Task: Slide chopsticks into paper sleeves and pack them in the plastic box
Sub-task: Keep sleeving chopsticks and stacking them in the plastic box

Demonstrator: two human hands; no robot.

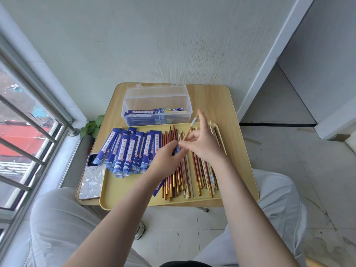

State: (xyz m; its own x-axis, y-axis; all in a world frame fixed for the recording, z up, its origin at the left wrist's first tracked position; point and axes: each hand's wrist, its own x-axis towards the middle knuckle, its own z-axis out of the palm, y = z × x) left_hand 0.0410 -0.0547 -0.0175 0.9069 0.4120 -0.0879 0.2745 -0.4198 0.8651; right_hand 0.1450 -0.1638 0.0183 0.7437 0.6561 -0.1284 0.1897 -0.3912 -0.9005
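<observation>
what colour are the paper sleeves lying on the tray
Dark blue, with a white centre strip and wave pattern at the ends; the paper sleeves show best in the head view.

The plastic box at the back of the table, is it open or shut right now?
Open. The plastic box has its lid tipped back behind it, with sleeved chopsticks lying inside.

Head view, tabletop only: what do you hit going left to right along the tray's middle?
Phone → fanned blue paper sleeves → left hand holding a sleeve → right hand pinching a chopstick → loose chopsticks at the right side of the yellow tray.
</observation>
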